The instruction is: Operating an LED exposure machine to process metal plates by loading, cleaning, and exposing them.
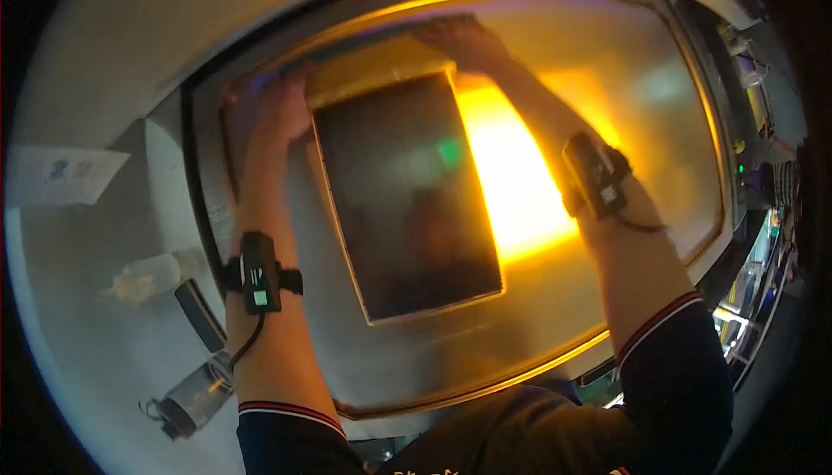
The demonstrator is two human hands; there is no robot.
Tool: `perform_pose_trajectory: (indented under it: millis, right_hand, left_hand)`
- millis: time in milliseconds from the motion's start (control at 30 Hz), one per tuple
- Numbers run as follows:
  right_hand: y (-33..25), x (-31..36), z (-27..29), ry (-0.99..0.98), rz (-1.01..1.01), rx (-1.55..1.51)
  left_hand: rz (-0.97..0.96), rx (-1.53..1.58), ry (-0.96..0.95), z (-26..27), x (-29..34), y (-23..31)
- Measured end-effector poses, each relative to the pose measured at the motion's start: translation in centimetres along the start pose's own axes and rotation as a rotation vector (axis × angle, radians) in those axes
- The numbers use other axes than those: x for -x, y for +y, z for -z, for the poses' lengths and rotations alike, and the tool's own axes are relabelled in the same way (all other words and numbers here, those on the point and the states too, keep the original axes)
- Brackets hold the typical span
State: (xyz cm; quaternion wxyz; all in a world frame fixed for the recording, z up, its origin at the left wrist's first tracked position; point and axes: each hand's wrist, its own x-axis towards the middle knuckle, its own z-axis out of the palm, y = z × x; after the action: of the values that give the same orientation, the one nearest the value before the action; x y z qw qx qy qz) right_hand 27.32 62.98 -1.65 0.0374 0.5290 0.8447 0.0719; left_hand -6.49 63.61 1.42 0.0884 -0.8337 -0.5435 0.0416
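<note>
A dark rectangular panel with a thin pale border lies tilted on a broad metallic surface. Beyond its far edge is a dim yellowish band, with a long bluish strip along the far side. My right hand is at the strip's right end, fingers bent over it. My left hand is by the strip's left end, beside the panel's far left corner; its fingers are blurred and dim. Strong yellow light glows from the surface between the panel and my right forearm.
A dark-edged raised rim runs around the surface. To the left are a clear bottle, a dark flat object, a translucent container and a white paper. Cables and small items crowd the right. Each forearm wears a strapped black device.
</note>
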Motion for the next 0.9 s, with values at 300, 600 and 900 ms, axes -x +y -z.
perform_pose_trajectory:
  millis: [300, 600, 900]
  right_hand:
    - [-13.1, 35.2, 7.0, -0.408, -0.060, -0.998]
    - [-16.9, 46.6, 12.2, -0.208, 0.206, -0.573]
    - [-14.2, 38.7, 9.5, 0.065, 0.072, -0.422]
  left_hand:
    - [-0.332, 0.315, -0.507, 6.1, 34.1, 10.8]
    - [-0.140, 0.335, -0.695, 12.6, 41.8, 16.8]
    - [-0.149, 0.300, -0.493, 10.0, 33.2, 13.3]
